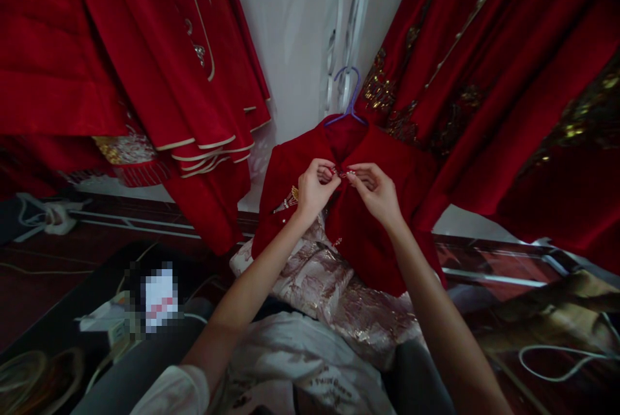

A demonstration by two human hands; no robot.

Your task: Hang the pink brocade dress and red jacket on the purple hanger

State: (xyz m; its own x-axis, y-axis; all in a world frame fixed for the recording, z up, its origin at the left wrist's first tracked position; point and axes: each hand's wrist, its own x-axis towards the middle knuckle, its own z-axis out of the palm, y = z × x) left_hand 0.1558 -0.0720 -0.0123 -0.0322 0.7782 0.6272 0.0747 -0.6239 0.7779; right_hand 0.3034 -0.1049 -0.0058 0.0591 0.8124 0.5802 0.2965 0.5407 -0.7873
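Note:
A red jacket with a stand-up neckline hangs on a purple hanger in front of me. At the top of its front opening, my left hand pinches one front edge near the collar. My right hand pinches the other side, its fingertips almost touching those of the left. Between them a small red fastening partly shows, too small to make out fully. Gold and beaded decoration sits on the jacket's left front. Below, shiny pale pink patterned fabric lies across my lap.
Red garments with pale trim hang at the left, and red garments with gold sequins at the right. A white rack bar runs low behind. White cables and a dark surface with small items flank my legs.

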